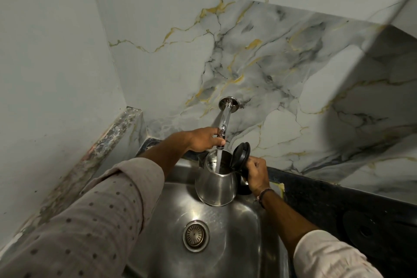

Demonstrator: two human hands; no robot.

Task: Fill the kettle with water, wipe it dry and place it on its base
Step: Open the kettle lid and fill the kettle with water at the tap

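A steel kettle (pixel 215 185) hangs over the sink with its black lid (pixel 240 155) flipped up. My right hand (pixel 257 172) is closed around the kettle's black handle. A chrome tap (pixel 224 123) comes out of the marble wall, and a stream of water (pixel 218 161) runs from it into the kettle's open mouth. My left hand (pixel 206 139) grips the tap's lever just left of the spout. The round black kettle base (pixel 366 229) lies on the dark counter at the right.
The steel sink (pixel 243 239) has a round drain (pixel 195 235) in its middle. A dark stone counter (pixel 316 201) runs along the right. The marble wall stands close behind, and a plain wall with a worn ledge (pixel 108 142) closes in the left.
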